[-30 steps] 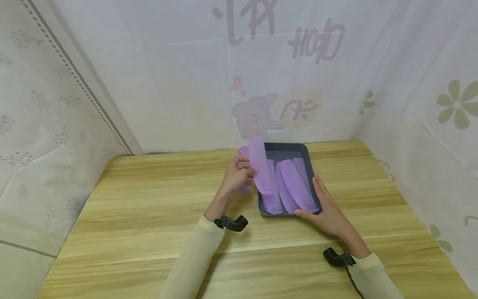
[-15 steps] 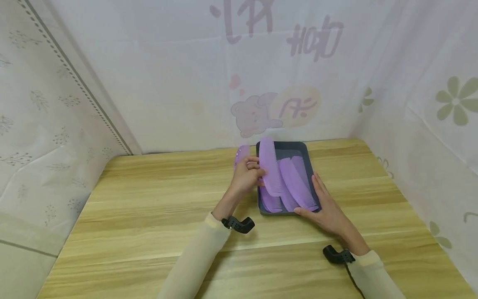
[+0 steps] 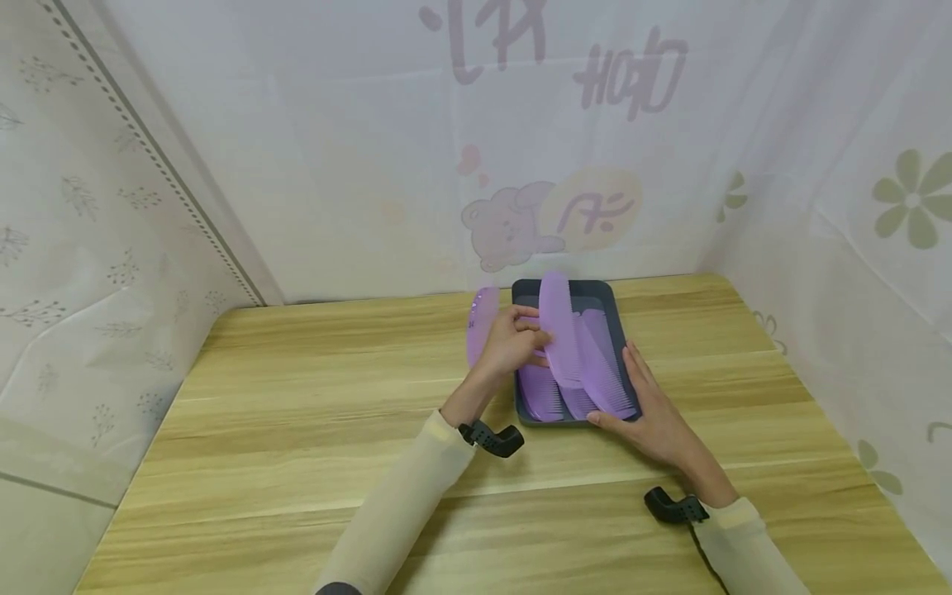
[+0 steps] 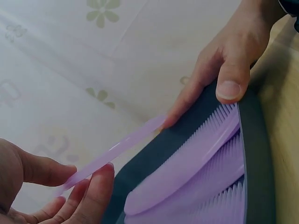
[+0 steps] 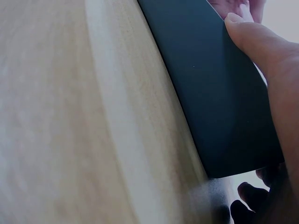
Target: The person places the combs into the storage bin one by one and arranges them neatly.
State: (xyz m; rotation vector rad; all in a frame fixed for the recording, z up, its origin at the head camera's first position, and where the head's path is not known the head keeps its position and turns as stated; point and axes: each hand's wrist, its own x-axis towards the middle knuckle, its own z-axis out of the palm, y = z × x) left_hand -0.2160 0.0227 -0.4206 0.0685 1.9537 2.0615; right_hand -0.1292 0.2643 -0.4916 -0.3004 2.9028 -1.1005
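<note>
My left hand point(image 3: 511, 344) pinches a light purple comb point(image 3: 559, 330) between thumb and fingers. This comb is raised above the dark grey tray point(image 3: 525, 288), its teeth facing right; the left wrist view shows it nearly edge-on. Several more purple combs point(image 3: 606, 364) lie overlapping in the tray, partly hidden by the raised one. My right hand point(image 3: 654, 417) holds the tray's near right corner, thumb point(image 4: 230, 86) over the near rim and fingers along the right wall. In the right wrist view, the tray's outer wall point(image 5: 205, 84) fills the middle.
Left of the tray, another purple comb point(image 3: 482, 318) with shiny dots lies on the wooden table point(image 3: 312, 397), partly covered by my left hand. A printed white cloth point(image 3: 357, 190) hangs behind the table, with more cloth at both sides. Each wrist wears a black camera point(image 3: 494, 440).
My left hand has carried the comb rightward, from the tray's left edge to over its middle. More of the comb on the table now shows. My right hand stays at the tray corner.
</note>
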